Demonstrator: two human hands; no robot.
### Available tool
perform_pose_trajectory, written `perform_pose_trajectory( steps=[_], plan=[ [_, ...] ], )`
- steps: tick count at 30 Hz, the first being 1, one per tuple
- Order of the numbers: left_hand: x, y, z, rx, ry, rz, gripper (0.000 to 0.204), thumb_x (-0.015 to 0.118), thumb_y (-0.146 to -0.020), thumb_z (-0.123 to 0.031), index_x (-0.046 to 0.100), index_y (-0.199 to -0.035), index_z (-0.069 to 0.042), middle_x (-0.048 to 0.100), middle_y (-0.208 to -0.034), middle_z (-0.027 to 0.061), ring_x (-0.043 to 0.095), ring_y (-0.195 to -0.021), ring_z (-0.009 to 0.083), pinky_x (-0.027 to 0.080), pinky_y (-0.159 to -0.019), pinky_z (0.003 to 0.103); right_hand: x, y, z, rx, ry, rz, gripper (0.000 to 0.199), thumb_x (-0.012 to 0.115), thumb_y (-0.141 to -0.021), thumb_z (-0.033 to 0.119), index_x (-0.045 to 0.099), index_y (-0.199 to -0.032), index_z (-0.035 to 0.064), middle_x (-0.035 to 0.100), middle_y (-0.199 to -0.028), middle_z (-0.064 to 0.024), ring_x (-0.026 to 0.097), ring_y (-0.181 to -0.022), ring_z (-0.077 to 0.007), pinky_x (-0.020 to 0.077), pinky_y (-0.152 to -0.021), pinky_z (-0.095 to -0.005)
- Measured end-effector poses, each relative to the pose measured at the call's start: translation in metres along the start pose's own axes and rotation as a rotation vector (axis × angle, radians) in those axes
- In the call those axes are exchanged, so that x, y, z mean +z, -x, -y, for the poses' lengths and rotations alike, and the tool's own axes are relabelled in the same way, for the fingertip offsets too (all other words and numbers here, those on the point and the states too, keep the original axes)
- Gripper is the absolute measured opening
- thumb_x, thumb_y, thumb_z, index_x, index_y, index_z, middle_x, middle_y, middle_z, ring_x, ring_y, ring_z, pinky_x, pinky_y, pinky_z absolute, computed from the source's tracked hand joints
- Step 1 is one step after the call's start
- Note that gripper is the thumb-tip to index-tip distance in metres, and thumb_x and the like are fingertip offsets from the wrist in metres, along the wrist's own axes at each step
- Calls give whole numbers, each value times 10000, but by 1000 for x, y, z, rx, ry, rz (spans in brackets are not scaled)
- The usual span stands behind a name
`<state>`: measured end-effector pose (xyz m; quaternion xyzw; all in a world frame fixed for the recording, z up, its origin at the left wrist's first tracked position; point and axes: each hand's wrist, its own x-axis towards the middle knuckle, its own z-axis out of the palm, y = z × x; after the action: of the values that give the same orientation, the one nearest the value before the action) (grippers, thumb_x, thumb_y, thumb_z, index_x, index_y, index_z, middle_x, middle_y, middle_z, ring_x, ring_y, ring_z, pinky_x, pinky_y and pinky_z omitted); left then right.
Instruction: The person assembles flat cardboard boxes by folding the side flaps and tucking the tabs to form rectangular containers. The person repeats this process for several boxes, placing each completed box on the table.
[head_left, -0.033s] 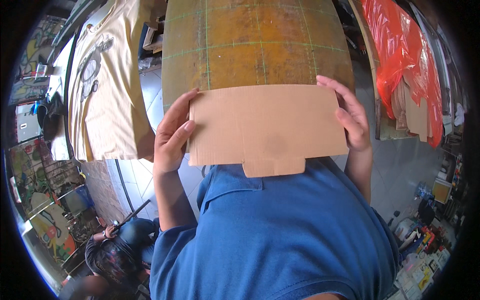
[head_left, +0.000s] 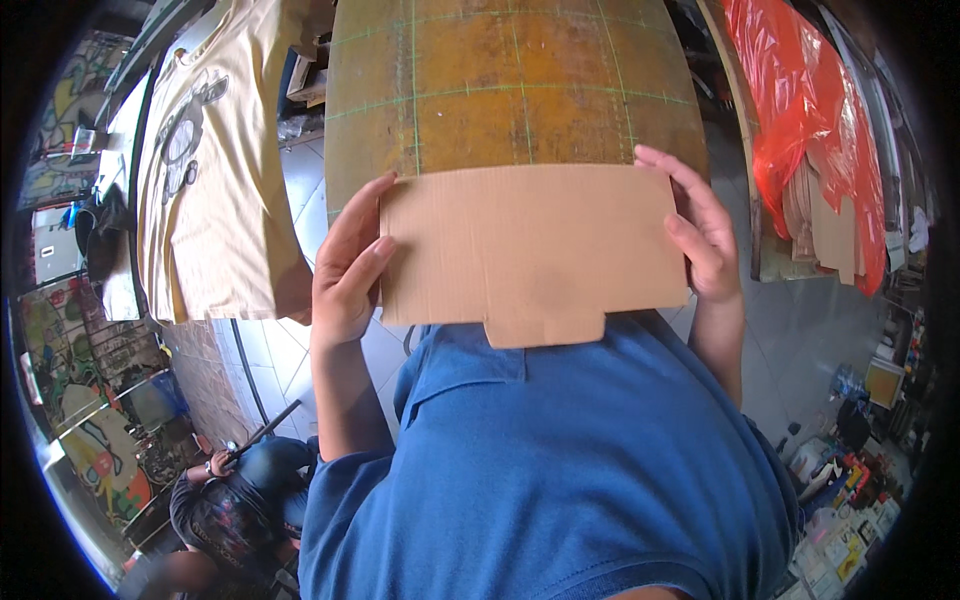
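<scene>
Your left hand and right hand grip the short edges of the cardboard sheet, which lies at the near end of the gridded yellow board; square its far edge to a green line; keep fingers flat.

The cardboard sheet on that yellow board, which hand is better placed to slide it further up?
Probably the left hand: it lies flat along the cardboard sheet's side edge, while the right hand only hooks its upper corner.
</scene>
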<state>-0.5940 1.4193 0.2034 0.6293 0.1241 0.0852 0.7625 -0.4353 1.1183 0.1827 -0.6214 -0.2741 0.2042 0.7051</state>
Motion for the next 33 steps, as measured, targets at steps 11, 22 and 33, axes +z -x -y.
perform_pose_trajectory(
  steps=[11, 22, 33],
  plan=[
    [11, -27, 0, 451, -924, -167, 476, 790, -729, -190, 636, -1149, -28, 510, -1305, 244, 473, -1240, 376, 383, -1022, 429, 14, -38, 13, -348, 895, -285, 392, 750, -756, 183, 644, -1108, 47, 522, -1294, -182, 528, -1160, -330, 426, -961, -384],
    [39, -13, 3, 527, -1090, -185, 563, 875, -580, -320, 692, -1043, -57, 543, -1271, 220, 389, -1286, 438, 376, -1023, 493, 56, -17, 23, -453, 1050, -64, 325, 791, -685, 260, 689, -954, 109, 572, -1242, -109, 531, -1133, -335, 411, -929, -445],
    [38, -14, 5, 554, -1079, -219, 538, 876, -578, -304, 701, -1026, -63, 562, -1250, 212, 417, -1267, 430, 393, -1008, 484, 57, -18, 21, -519, 1047, -101, 257, 774, -703, 260, 693, -898, 114, 627, -1155, -77, 559, -1096, -315, 419, -892, -437]
  ],
)
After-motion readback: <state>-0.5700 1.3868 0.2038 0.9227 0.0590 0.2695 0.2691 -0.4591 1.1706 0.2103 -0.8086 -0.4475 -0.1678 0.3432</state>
